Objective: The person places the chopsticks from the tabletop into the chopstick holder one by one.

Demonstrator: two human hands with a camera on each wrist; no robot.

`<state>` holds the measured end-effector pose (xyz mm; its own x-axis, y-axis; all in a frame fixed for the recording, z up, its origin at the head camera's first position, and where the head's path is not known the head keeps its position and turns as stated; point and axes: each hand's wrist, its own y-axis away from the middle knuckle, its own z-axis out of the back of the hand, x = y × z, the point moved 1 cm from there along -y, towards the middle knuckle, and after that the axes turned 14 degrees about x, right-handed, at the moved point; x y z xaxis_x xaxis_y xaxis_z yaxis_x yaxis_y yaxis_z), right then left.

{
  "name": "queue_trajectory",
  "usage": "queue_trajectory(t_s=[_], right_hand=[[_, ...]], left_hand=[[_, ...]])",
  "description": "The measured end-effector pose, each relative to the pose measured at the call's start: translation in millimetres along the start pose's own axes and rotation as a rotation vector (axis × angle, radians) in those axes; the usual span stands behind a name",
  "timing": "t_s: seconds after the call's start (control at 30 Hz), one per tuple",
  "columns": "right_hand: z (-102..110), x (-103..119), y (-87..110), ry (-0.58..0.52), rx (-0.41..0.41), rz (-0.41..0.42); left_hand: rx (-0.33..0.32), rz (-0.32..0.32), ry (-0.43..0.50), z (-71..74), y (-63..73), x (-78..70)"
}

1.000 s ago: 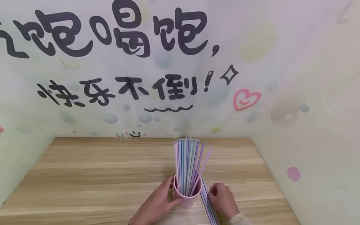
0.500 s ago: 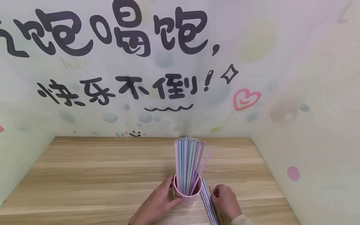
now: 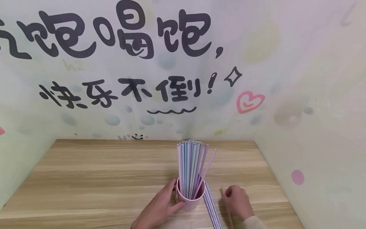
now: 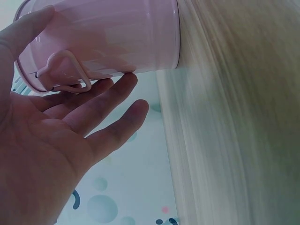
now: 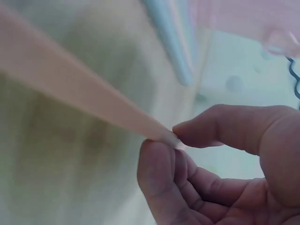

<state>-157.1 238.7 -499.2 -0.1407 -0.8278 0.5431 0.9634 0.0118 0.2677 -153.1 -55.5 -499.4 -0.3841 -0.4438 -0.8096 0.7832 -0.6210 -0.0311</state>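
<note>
A pink cup (image 3: 191,205) with a small wire handle stands upright, filled with slim pastel pencil-like sticks (image 3: 189,165). My left hand (image 3: 158,205) holds it from the left, thumb on the near side and fingers behind; the left wrist view shows fingertips against the cup wall (image 4: 117,37). To the right of the cup, my right hand (image 3: 239,203) pinches one pinkish-orange pencil-like stick (image 5: 89,86) at its far end, between thumb and index finger. Between cup and right hand lies a small row of blue and pink sticks (image 3: 211,206).
The wood-grain table (image 3: 100,184) reaches back to a white wall (image 3: 160,127) printed with large dark characters. A pale side wall (image 3: 314,152) rises close on the right.
My right hand has moved right, drawing the pinkish-orange stick away from the row beside the cup. My left hand and the cup stay where they were.
</note>
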Motion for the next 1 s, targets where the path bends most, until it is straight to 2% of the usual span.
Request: queue_trajectory(t_s=[0.3,0.5,0.67,0.8,0.9,1.0], right_hand=[[53.7,21.2,4.4,-0.154,-0.166,0.065],[85.8,44.7,7.5,-0.240,-0.380,0.167],[104.1,63.9,9.6,-0.361,-0.546,0.252],[117.4,80.6,13.5,-0.482,-0.651,0.351],[124.5,91.8,16.8,-0.538,-0.704,0.411],[128.1,101.1,19.7,-0.575,-0.722,0.428]], left_hand=[[0.005,0.013,0.009,0.5,0.9,-1.4],[0.001,0.011,0.000,0.5,0.6,-1.4],[0.004,0.017,-0.001,0.3,0.4,-0.8],[0.003,0.016,-0.001,0.4,0.2,-1.0],[0.002,0.014,-0.004,0.6,0.2,-1.0],[0.001,0.011,-0.006,0.7,0.0,-1.1]])
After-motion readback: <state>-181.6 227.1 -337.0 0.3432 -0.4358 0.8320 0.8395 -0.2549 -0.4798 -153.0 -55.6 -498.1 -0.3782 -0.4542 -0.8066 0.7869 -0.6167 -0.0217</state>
